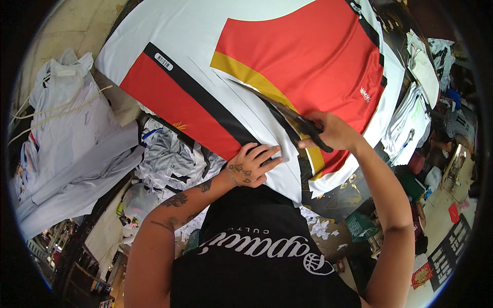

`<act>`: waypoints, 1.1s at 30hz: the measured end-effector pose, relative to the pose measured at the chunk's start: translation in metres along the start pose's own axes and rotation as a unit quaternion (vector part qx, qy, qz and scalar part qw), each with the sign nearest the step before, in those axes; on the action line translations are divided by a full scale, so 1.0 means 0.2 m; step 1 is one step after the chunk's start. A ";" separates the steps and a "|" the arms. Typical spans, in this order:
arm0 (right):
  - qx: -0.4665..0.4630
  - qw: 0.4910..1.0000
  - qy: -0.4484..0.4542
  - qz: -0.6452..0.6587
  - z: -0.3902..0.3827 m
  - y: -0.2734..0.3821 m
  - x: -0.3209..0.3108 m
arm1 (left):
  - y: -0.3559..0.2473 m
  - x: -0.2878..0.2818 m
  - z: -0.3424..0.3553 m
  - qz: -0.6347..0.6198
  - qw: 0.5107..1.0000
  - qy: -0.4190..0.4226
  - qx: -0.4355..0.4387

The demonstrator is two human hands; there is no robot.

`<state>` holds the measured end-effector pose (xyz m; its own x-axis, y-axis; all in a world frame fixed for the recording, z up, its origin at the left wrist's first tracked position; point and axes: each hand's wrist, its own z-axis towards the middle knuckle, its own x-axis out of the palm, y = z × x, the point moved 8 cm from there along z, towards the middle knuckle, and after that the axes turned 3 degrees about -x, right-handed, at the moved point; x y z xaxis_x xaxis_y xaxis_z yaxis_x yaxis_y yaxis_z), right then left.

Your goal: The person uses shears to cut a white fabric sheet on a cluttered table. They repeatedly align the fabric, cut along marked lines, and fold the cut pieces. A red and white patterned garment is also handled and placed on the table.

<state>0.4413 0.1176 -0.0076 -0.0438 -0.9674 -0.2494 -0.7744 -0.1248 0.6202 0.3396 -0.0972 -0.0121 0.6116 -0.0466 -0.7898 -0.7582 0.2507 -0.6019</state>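
A large printed fabric sheet [308, 56], white with red, gold and black panels, lies spread on a dark cutting table [339, 192]. My right hand [334, 132] grips black scissors [287, 114] whose blades point up-left along the gold stripe, cutting into the cloth. My left hand [251, 164] presses flat on the white part of the fabric near the table's front edge, just left of the cut. A second red and black printed panel [169, 97] lies on the left of the sheet.
Scraps of cut cloth [172, 159] hang off the table's left edge. Grey-white bundled fabric [67, 128] lies on the floor at the left. Stacked papers and cloth [411, 118] sit at the right; clutter fills the floor below.
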 end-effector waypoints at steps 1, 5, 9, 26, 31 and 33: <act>-0.028 0.998 0.005 0.052 0.04 0.07 0.01 | 0.00 0.00 0.00 -0.010 1.000 0.002 -0.001; 0.055 0.996 0.016 0.065 0.16 0.19 -0.02 | 0.01 0.00 0.00 -0.022 1.000 -0.001 0.004; 0.008 0.999 0.034 -0.028 0.24 0.40 0.02 | 0.02 -0.02 0.00 -0.029 0.999 -0.013 0.010; -0.020 0.999 -0.023 0.041 0.71 0.94 0.25 | -0.01 0.04 -0.04 -0.224 0.968 0.019 0.112; -0.053 0.997 -0.020 0.046 0.84 1.05 0.27 | -0.13 0.26 -0.03 -0.288 0.940 0.093 0.156; -0.059 0.994 -0.003 0.087 0.91 1.09 0.31 | -0.16 0.34 -0.01 -0.315 0.935 0.064 0.150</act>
<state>0.1552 0.0698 -0.0225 -0.1742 -0.9755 -0.1341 -0.6760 0.0195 0.7367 0.4051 -0.1106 -0.0466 0.8688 -0.3874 -0.3085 -0.1472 0.3928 -0.9078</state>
